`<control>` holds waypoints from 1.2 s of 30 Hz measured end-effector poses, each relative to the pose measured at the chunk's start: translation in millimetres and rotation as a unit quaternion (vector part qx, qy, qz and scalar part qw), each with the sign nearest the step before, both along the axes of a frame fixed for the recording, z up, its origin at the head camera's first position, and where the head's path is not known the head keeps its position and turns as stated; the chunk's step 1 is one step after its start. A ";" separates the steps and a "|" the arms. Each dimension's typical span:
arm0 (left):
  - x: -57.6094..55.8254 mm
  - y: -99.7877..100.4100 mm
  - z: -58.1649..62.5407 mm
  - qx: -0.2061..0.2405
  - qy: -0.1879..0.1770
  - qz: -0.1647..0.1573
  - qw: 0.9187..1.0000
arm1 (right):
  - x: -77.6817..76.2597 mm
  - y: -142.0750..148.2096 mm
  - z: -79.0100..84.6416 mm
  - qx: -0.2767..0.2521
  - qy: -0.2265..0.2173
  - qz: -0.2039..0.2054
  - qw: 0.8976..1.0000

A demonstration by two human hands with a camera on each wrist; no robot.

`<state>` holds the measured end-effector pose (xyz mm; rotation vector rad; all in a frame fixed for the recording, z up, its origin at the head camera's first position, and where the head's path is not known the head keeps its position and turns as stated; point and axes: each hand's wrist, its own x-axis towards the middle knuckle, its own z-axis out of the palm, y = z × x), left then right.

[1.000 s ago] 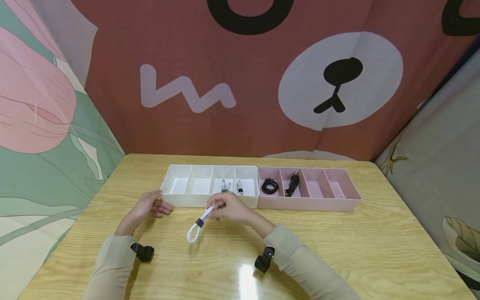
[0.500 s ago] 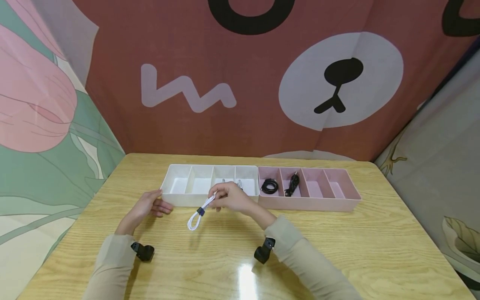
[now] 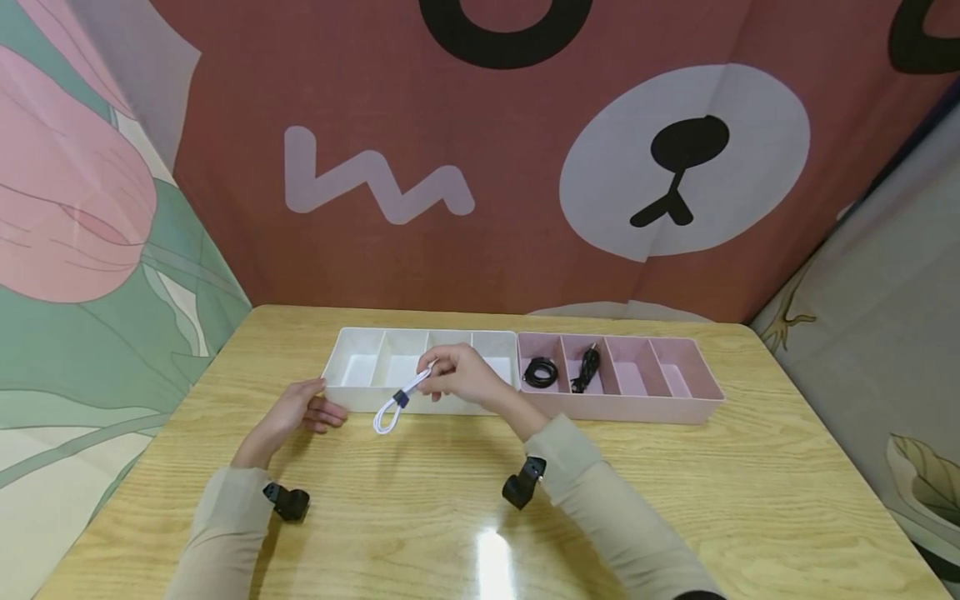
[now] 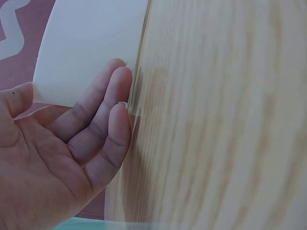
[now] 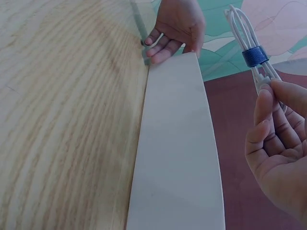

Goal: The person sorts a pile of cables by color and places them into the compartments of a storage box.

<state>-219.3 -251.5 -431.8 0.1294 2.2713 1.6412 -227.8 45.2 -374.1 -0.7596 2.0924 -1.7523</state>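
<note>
A bundled white cable (image 3: 392, 410), looped and tied with a dark blue strap (image 5: 255, 56), is pinched near one end between the thumb and fingers of my right hand (image 3: 467, 373). It is held above the front wall of a white divided box (image 3: 360, 400), its loop hanging to the lower left. My right hand hides part of the box's right-hand compartments. At the box's front left corner rests my left hand (image 3: 300, 410). Its relaxed fingers (image 4: 103, 112) touch the front wall and its thumb lies at the corner edge.
A pink divided box (image 3: 622, 407) adjoins the white box on the right. Its two left compartments hold a coiled black cable (image 3: 540, 372) and a bundled black cable (image 3: 587, 368). A wooden table (image 3: 420, 517) lies beneath, with a printed cloth (image 3: 480, 250) behind.
My right hand has risen and moved forward over the white box with the white cable, covering the small cables seen earlier in its right compartments. The left hand has stayed in place.
</note>
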 end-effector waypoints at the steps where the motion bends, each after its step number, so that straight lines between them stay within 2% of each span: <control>1: 0.0 0.1 0.1 0.000 0.000 -0.001 1.000 | -3.0 -0.2 -3.0 0.000 0.003 -0.002 1.000; 3: 0.0 0.0 -0.1 0.001 0.000 -0.001 1.000 | -6.9 -0.5 -5.7 0.000 0.005 -0.007 1.000; 21: -0.6 0.3 -1.0 -0.006 0.001 0.001 1.000 | -28.1 -1.8 4.7 0.032 0.012 -0.040 0.999; 36: -1.3 -0.2 -2.0 -0.004 0.001 0.000 1.000 | -52.5 -6.5 1.1 0.045 0.011 -0.078 0.996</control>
